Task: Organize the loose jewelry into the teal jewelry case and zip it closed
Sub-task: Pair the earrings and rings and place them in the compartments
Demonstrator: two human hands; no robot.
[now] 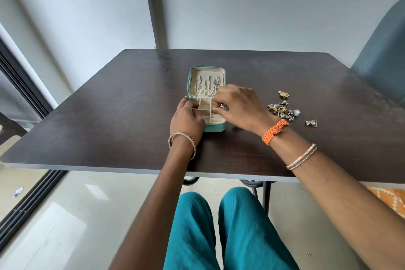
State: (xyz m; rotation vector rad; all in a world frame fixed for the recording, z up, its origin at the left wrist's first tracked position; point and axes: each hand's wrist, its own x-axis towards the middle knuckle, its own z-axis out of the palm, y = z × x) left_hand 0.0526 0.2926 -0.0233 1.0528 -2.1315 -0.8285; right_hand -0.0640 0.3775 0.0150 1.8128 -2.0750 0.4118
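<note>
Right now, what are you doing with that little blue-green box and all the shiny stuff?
A person is packing jewelry into the open teal case on the dark table. The left hand steadies the case's near left side, while the right hand pinches a small gold ring over a tray compartment. Silver chains already hang in the lid. A pile of loose jewelry waits to the right, so the case isn't zipped yet.

A dark wooden table stands against a pale grey wall. A blue-grey chair sits at its far right corner, and an orange patterned cushion lies below on the glossy tiled floor.
</note>
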